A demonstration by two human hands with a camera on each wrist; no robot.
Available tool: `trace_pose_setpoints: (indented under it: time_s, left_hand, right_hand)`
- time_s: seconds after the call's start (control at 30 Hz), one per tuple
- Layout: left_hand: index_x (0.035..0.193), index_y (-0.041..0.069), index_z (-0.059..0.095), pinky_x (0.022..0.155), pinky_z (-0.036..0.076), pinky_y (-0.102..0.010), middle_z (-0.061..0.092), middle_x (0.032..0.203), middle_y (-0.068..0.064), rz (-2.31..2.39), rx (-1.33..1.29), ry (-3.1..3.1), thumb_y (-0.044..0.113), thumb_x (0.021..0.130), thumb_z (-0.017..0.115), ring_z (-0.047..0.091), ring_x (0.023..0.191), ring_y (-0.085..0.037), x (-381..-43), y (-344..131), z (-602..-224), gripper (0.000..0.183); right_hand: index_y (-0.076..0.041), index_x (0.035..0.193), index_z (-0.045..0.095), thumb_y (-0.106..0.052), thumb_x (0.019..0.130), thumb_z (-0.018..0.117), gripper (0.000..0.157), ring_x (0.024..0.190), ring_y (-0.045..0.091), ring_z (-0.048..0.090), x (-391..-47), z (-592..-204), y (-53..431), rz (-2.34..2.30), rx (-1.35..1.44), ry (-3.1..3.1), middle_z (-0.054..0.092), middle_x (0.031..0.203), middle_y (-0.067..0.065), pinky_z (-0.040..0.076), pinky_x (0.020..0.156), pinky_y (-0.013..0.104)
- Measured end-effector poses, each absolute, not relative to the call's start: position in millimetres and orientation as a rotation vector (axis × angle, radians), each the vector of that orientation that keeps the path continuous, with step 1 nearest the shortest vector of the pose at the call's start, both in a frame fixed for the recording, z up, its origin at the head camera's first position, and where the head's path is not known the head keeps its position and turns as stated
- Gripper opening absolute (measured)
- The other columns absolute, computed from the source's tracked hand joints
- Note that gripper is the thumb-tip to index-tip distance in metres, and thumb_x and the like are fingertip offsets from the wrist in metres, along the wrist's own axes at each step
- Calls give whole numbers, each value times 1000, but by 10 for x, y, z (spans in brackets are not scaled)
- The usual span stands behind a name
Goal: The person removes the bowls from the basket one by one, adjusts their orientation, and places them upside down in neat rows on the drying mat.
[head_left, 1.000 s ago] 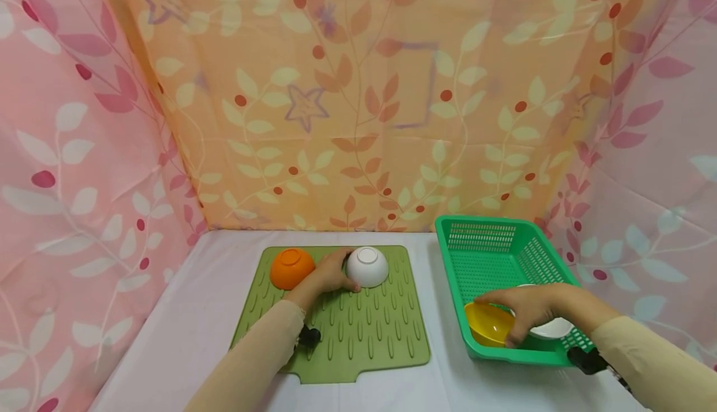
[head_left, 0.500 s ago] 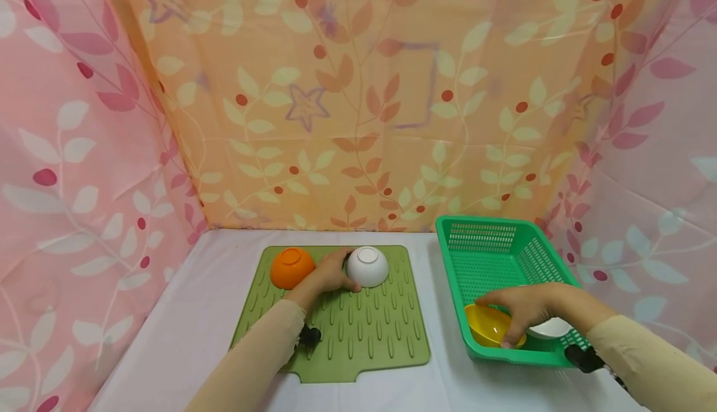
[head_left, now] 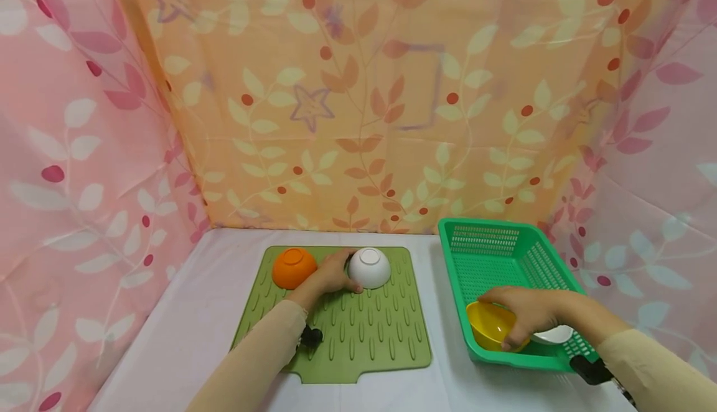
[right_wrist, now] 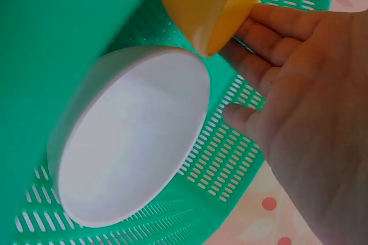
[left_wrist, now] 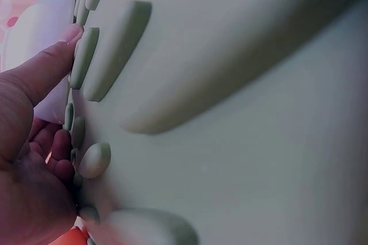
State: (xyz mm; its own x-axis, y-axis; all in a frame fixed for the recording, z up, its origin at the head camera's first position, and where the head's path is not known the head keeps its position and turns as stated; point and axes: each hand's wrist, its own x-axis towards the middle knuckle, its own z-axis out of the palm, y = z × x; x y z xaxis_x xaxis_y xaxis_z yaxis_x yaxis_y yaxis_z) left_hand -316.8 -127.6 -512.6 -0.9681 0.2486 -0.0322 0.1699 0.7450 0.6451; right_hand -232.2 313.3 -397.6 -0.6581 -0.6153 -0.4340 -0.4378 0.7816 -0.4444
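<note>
In the head view, my left hand (head_left: 332,274) holds the side of an upside-down white bowl (head_left: 370,267) on a green drying mat (head_left: 370,337). In the left wrist view its thumb (left_wrist: 49,64) lies along the white bowl (left_wrist: 43,32), close over the mat's ridges. An upside-down orange bowl (head_left: 294,269) sits just left of that hand. My right hand (head_left: 532,313) reaches into a green basket (head_left: 456,312) and grips a tilted yellow bowl (head_left: 490,323) by its rim. Beside it another white bowl (right_wrist: 135,136) leans on its side in the basket, partly hidden by the hand.
White cloth (head_left: 185,287) covers the table under the mat and basket. Floral curtains (head_left: 347,88) enclose the back and both sides. The basket's raised wall stands around the right hand and both bowls there.
The yellow bowl has shifted slightly under my right hand, with more of its near end showing past the thumb. My left hand and the bowls on the mat stay put.
</note>
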Motion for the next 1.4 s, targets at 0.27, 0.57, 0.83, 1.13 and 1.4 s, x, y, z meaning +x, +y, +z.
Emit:
trace_pose_setpoints:
  time_s: [0.27,0.57,0.83,1.13,1.4]
  left_hand:
    - [154,21,46,114,36,-58,52,153,-6,999,325,2832,33,67,98,45,136,-34,-3199,-1251,-5170,102]
    - [152,22,48,111,38,-60,54,151,-6,1034,324,2833,36,65,99,47,133,-34,-3168,-1267,-5131,102]
    - [152,22,48,112,36,-60,53,151,-5,1023,325,2841,36,66,98,46,134,-34,-3145,-1266,-5119,101]
    - [152,20,47,113,36,-60,53,151,-6,1048,318,2821,34,67,98,45,134,-35,-3127,-1264,-5090,101]
    - [151,20,48,112,37,-59,53,151,-6,1046,331,2825,33,66,98,46,133,-35,-3126,-1267,-5092,100]
  right_hand:
    - [-8,146,47,-45,67,85,95,113,26,47,-2242,-3928,3202,-414,-854,2546,51,140,8,51,78,31]
    - [-11,148,46,-48,69,84,95,124,34,43,-2121,-3769,3188,-491,-880,2674,45,150,12,52,80,35]
    - [-13,149,47,-53,67,86,99,130,38,40,-2016,-3737,3118,-553,-938,2833,45,150,12,52,86,52]
    - [-21,152,45,-50,67,89,100,130,28,40,-1893,-3742,2955,-632,-1012,2914,43,149,2,55,88,45]
    - [-27,154,43,-47,66,90,102,127,15,41,-1772,-3736,2692,-674,-1128,2898,41,150,-7,55,87,30]
